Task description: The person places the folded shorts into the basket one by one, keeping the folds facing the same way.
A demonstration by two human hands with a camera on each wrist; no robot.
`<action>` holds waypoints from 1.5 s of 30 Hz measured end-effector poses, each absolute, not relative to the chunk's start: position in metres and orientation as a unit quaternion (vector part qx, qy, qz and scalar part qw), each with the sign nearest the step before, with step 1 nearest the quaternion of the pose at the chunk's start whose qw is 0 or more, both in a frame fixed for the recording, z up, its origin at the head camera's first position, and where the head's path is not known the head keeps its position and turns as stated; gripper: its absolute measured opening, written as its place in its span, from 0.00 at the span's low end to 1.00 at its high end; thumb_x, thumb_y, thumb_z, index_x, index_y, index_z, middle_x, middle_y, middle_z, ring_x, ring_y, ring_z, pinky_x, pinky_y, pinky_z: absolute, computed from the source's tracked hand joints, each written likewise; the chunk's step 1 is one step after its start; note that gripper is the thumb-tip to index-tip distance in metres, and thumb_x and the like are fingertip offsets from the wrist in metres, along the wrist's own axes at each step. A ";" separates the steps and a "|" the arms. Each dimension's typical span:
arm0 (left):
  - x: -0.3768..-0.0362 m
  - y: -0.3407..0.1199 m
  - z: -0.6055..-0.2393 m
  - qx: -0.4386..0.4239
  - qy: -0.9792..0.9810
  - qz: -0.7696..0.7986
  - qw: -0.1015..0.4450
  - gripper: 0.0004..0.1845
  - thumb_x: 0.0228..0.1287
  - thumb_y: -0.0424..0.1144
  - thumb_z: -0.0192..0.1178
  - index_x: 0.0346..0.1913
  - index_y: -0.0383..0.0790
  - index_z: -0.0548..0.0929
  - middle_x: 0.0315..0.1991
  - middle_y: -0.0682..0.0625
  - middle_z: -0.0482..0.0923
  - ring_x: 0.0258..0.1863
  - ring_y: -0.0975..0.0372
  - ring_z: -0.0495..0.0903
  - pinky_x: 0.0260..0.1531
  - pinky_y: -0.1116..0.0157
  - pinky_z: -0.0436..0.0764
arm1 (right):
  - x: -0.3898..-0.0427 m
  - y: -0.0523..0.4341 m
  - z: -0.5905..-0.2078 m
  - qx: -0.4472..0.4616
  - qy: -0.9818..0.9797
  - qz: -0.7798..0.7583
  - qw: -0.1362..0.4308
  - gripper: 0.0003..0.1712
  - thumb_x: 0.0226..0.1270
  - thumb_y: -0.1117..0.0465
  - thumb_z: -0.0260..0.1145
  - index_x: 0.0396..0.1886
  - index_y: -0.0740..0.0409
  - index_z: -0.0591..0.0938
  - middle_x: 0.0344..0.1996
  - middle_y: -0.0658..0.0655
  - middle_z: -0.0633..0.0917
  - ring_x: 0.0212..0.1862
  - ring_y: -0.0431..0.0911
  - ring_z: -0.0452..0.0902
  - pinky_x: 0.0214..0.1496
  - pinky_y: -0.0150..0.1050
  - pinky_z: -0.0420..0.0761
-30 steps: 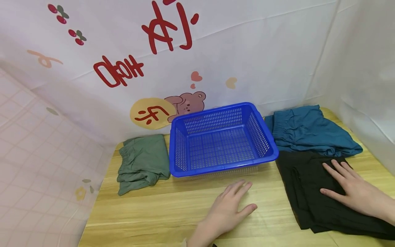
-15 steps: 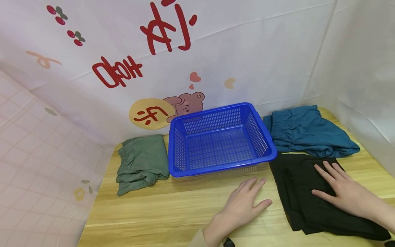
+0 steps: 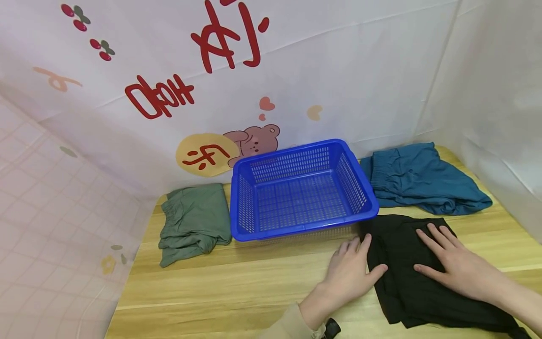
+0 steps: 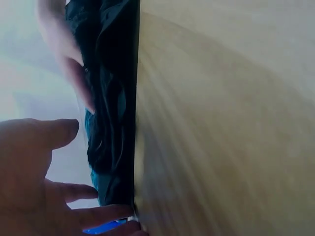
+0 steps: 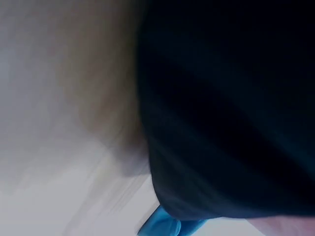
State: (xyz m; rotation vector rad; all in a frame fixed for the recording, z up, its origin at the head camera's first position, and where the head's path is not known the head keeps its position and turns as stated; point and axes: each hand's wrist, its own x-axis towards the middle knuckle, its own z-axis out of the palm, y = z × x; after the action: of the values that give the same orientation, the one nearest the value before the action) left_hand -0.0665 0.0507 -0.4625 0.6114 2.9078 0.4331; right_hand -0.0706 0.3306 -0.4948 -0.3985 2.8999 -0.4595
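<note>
Black cloth (image 3: pixel 406 273), a folded garment, lies on the wooden table (image 3: pixel 237 292) just in front of and to the right of the blue basket (image 3: pixel 300 193); both hands bear on it. The right hand (image 3: pixel 455 266) lies flat on the middle of the garment, fingers straight and spread, gripping nothing. The left hand (image 3: pixel 349 275) rests mostly on the table, fingers extended, with the thumb and fingertips touching the garment's left edge; it also grips nothing. The left wrist view shows that edge (image 4: pixel 115 123) as a stack of several layers standing against the table surface.

Recommended handling, judged from this position:
- Maintain flat, even pressure with the right palm. The fabric looks thin and limp, so pressure from the fingertips alone would probably bunch it.
- Keep the left fingers low against the table so that they meet the whole stacked edge, not the top layer only.
- Keep the garment clear of the basket rim, which it nearly meets at its far left corner.

Outward from the hands, a teal garment (image 3: pixel 419 176) lies just behind the black one, close to its far edge. A green garment (image 3: pixel 192 221) lies left of the basket, well apart from both hands. The right wrist view is blurred and shows only dark fabric.
</note>
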 end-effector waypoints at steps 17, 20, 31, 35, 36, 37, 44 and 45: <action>-0.068 0.075 -0.469 0.136 0.989 0.054 0.030 0.48 0.62 0.78 0.58 0.78 0.54 0.69 0.67 0.57 0.76 0.64 0.61 0.76 0.60 0.67 0.80 | -0.077 0.337 -0.481 -0.100 0.980 -0.165 0.046 0.43 0.73 0.51 0.71 0.73 0.79 0.67 0.67 0.89 0.68 0.63 0.84 0.68 0.59 0.76 0.73; -0.068 0.068 -0.468 0.137 0.988 0.060 0.026 0.47 0.62 0.77 0.59 0.77 0.54 0.70 0.67 0.58 0.77 0.64 0.61 0.76 0.58 0.66 0.80 | -0.077 0.338 -0.482 -0.108 0.984 -0.135 0.049 0.44 0.70 0.53 0.73 0.70 0.82 0.69 0.63 0.89 0.72 0.59 0.83 0.74 0.57 0.73 0.77; -0.061 0.041 -0.467 0.151 0.986 0.071 0.019 0.44 0.65 0.73 0.62 0.75 0.49 0.73 0.66 0.55 0.79 0.64 0.62 0.77 0.56 0.67 0.82 | -0.071 0.304 -0.478 -0.136 0.985 -0.098 0.033 0.42 0.63 0.54 0.78 0.65 0.81 0.74 0.58 0.86 0.78 0.54 0.79 0.80 0.53 0.69 0.82; -0.056 0.032 -0.469 0.152 0.987 0.057 0.009 0.44 0.64 0.73 0.63 0.74 0.48 0.75 0.65 0.55 0.80 0.63 0.63 0.79 0.54 0.69 0.83 | -0.069 0.292 -0.477 -0.139 0.985 -0.097 0.031 0.42 0.62 0.54 0.78 0.65 0.80 0.75 0.58 0.85 0.79 0.54 0.77 0.81 0.52 0.68 0.83; -0.055 0.030 -0.469 0.150 0.987 0.053 0.008 0.44 0.64 0.73 0.63 0.74 0.48 0.76 0.64 0.55 0.81 0.62 0.63 0.79 0.54 0.69 0.83 | -0.068 0.288 -0.478 -0.139 0.985 -0.098 0.032 0.42 0.62 0.54 0.78 0.65 0.80 0.75 0.58 0.84 0.79 0.54 0.77 0.81 0.53 0.68 0.83; -0.055 0.027 -0.469 0.148 0.988 0.050 0.009 0.44 0.64 0.73 0.63 0.73 0.48 0.76 0.64 0.55 0.81 0.62 0.63 0.79 0.54 0.69 0.83 | -0.068 0.285 -0.478 -0.140 0.985 -0.098 0.033 0.42 0.62 0.54 0.78 0.65 0.80 0.75 0.58 0.84 0.79 0.54 0.77 0.81 0.52 0.68 0.84; -0.050 0.008 -0.466 0.137 0.989 0.048 0.026 0.43 0.64 0.73 0.63 0.73 0.49 0.76 0.66 0.55 0.81 0.63 0.63 0.79 0.56 0.69 0.84 | -0.068 0.261 -0.475 -0.145 0.985 -0.094 0.031 0.41 0.63 0.53 0.78 0.67 0.77 0.76 0.60 0.82 0.80 0.56 0.75 0.82 0.53 0.66 0.85; -0.049 0.005 -0.466 0.135 0.989 0.048 0.029 0.43 0.64 0.73 0.63 0.73 0.49 0.76 0.65 0.55 0.81 0.63 0.63 0.79 0.56 0.68 0.84 | -0.067 0.257 -0.475 -0.147 0.984 -0.094 0.029 0.41 0.63 0.53 0.78 0.67 0.76 0.76 0.60 0.82 0.80 0.56 0.74 0.82 0.53 0.66 0.85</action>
State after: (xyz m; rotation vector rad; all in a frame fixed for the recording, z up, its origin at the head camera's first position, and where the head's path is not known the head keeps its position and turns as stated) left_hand -0.0487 0.0047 -0.4660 0.4166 3.0512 0.1472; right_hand -0.0673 0.2572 -0.4746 -0.4525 3.0359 -0.2890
